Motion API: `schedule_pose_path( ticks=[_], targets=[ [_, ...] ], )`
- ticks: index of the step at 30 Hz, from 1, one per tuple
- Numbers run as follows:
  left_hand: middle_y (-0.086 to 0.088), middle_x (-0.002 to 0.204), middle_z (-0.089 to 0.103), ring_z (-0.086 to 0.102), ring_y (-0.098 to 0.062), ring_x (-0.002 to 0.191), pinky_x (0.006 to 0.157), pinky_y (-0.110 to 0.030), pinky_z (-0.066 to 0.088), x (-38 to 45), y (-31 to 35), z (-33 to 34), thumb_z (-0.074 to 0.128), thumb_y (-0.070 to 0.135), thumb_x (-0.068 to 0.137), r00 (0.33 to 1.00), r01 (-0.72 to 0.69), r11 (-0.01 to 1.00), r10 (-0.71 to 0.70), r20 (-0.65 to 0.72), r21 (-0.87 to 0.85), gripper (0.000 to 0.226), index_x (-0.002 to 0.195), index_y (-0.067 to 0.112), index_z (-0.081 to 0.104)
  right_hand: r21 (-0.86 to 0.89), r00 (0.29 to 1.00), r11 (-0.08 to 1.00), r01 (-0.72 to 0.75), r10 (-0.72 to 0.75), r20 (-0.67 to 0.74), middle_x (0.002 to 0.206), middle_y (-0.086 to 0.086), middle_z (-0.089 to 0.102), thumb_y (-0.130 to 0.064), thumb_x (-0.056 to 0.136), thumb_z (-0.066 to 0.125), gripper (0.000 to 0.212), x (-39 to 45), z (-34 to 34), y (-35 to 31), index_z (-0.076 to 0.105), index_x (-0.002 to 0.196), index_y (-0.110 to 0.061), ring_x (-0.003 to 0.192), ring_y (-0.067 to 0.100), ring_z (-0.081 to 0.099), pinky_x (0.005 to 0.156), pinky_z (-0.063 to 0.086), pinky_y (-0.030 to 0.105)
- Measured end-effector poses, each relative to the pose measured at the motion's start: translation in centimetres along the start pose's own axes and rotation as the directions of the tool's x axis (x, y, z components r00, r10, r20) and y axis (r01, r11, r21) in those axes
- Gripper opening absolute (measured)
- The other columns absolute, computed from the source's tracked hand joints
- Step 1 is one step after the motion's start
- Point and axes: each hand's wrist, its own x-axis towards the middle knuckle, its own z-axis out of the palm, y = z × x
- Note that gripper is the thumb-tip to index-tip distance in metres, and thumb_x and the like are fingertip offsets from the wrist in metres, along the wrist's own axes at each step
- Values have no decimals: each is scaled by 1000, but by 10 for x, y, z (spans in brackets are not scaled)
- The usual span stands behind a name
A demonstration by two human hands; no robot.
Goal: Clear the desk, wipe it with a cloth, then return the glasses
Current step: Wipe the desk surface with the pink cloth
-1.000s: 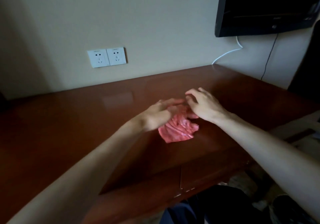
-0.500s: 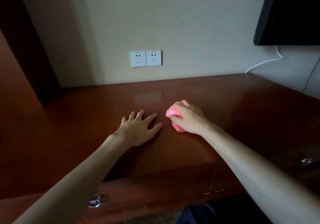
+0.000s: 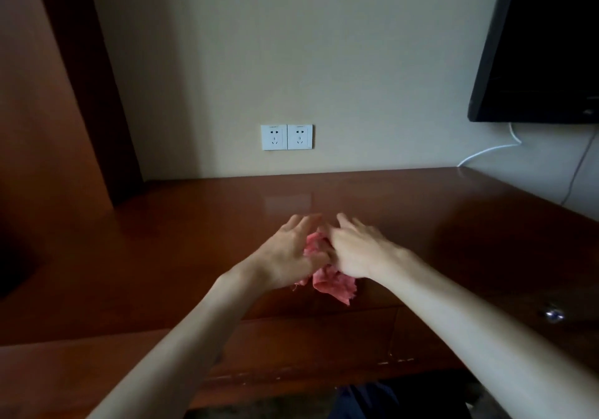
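**Cloth in both hands, wiping stage under way**

Pink cloth [image 3: 324, 276] bunched between the two hands, low over the middle of the red-brown desk [image 3: 162, 256], a frayed corner hanging out below the wrists. Left hand [image 3: 291, 253] against the cloth's left side, thumb tucked into the folds, fingers stretched forward and only loosely bent. Right hand [image 3: 353, 250] over the cloth's right side, fingers extended forward; grip on the underside hidden, so pinching or merely pressing: cannot tell. Probably regathering or refolding the cloth between strokes.

Desk top bare of objects in view, glossy, mirroring the double wall socket [image 3: 287, 137]; clearing apparently done. Wiping seemingly in progress; extent of surface already covered not readable from here. Glasses nowhere in view, so returning them left to do. Television [image 3: 544, 46] at upper right, white cable [image 3: 486, 151] trailing to the desk's back corner, a metal drawer knob [image 3: 553, 314] at right.
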Motion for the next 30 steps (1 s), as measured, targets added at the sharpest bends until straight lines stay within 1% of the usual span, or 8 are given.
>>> schedule_pose_path(
  ticks=[3,6,11,13,15,19,26,30],
  targets=[
    [5,162,25,34,-19,147,110,-27,35,10,5,-1,70,42,87,985,16,998,-27,168,64,94,163,31,15,319,999,947,35,-41,11,139,4,43,-67,94,43,64,-14,15,15,27,151,-45,131,31,50,103,47,45],
    [8,160,28,39,-17,142,113,-35,40,21,-3,0,76,50,84,969,-55,980,7,246,191,106,161,41,5,464,996,882,80,-82,-15,139,-4,50,-47,98,55,51,-13,17,30,44,146,-35,132,16,51,108,44,36],
    [10,159,38,45,-17,139,111,-47,45,56,-26,0,68,73,81,988,-96,962,60,143,254,102,158,50,4,310,982,942,132,-82,-170,145,-6,41,-10,90,52,59,16,22,51,39,146,-22,135,17,47,108,44,35],
    [11,154,43,48,-17,136,106,-46,47,74,-34,4,60,76,84,994,-90,949,64,92,303,94,158,48,11,237,970,965,110,-53,-238,143,-5,39,-15,93,48,53,32,33,59,39,145,-24,133,20,46,104,46,39],
    [13,145,47,51,-14,130,101,-43,50,94,-45,6,57,75,86,997,-60,937,41,63,343,85,157,45,21,351,978,933,80,-5,-209,142,-13,39,-31,98,45,50,47,41,69,36,146,-34,135,12,43,107,44,37],
    [18,135,48,47,-10,126,99,-41,49,148,-83,-2,58,69,89,994,-15,939,-22,103,344,69,150,48,34,508,994,857,82,-36,-99,139,-28,38,-55,81,56,73,92,46,98,31,149,-43,131,-5,43,109,41,29],
    [12,122,59,59,-19,109,96,-41,51,211,-105,-5,51,79,71,985,102,953,-137,105,285,73,135,43,48,514,986,857,16,71,-149,107,-15,59,-27,73,55,40,180,50,116,55,113,-35,106,13,61,88,50,32],
    [0,118,62,65,-28,103,88,-38,53,192,-81,3,73,59,76,986,139,949,-159,50,282,65,132,32,55,480,968,877,-24,141,-209,102,-8,62,-24,75,62,29,162,50,99,56,103,-29,102,24,64,77,47,34]
  ],
)
